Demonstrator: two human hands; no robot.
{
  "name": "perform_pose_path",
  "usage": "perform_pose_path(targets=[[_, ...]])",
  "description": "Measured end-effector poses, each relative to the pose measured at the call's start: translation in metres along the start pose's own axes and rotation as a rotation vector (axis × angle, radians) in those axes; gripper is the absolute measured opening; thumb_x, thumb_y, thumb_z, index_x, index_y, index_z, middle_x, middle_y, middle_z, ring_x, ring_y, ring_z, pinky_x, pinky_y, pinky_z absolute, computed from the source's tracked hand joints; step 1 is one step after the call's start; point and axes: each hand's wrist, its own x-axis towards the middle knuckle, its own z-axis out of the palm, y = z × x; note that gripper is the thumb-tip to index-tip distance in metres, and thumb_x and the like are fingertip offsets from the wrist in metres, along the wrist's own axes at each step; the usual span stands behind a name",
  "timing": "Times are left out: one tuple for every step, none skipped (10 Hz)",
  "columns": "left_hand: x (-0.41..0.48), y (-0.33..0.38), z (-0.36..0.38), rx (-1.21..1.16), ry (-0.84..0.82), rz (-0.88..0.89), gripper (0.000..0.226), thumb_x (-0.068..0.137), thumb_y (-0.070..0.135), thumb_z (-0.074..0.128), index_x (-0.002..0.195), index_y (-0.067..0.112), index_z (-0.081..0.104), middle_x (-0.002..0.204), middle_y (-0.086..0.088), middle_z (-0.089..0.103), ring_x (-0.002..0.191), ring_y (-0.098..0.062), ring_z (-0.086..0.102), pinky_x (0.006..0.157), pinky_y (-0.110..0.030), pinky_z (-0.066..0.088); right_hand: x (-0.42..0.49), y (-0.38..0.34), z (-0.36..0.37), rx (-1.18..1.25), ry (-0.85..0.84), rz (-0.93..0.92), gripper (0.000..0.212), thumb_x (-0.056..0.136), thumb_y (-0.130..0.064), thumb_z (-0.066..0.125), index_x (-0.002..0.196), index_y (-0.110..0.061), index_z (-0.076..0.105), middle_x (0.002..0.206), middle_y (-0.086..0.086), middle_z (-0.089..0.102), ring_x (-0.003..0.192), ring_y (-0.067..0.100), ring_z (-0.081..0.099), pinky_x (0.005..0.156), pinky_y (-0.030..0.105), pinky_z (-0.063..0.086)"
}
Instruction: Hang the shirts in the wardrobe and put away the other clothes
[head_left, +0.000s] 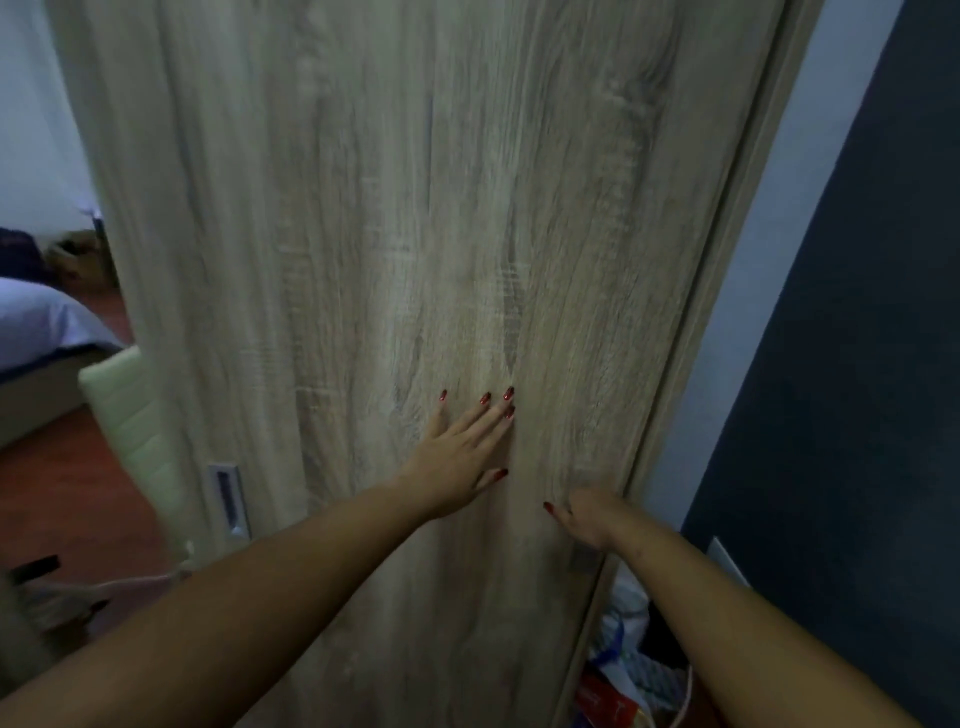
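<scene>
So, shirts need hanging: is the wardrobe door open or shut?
Slightly open: right of the wardrobe door a narrow gap shows bags. Left hand presses flat on it; right hand at its edge.

No text, label, brand, number or sign can be read anywhere in view. At about 5 o'clock, low by the frame's bottom edge, a red package (605, 702) among the bags carries a few pale marks. They are too blurred and too small to tell whether they are letters or only pattern.
</scene>
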Motion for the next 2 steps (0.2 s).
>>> perform_pose_path(targets=[[0.007, -0.017, -0.044, -0.051, 0.049, -0.059, 0.061, 0.100, 0.046, 0.021, 0.151, 0.024, -0.004, 0.160, 0.001, -0.015, 0.148, -0.020, -0.009, 0.116, -0.060, -0.002, -0.021, -0.032, -0.053, -0.030, 0.096, -0.056, 0.060, 0.098, -0.049, 0.025, 0.133, -0.004, 0.046, 0.138, 0.018, 0.049, 0.122, 0.030, 0.050, 0.106, 0.035, 0.037], [0.008, -0.040, -0.102, -0.144, 0.076, -0.165, 0.058, 0.101, 0.043, 0.021, 0.151, 0.024, -0.002, 0.160, 0.003, -0.012, 0.148, -0.018, -0.007, 0.117, -0.055, 0.000, -0.046, -0.074, -0.118, 0.008, 0.292, -0.113, 0.065, 0.098, -0.052, 0.020, 0.128, -0.004, 0.052, 0.136, 0.020, 0.051, 0.122, 0.032, 0.049, 0.104, 0.037, 0.037]])
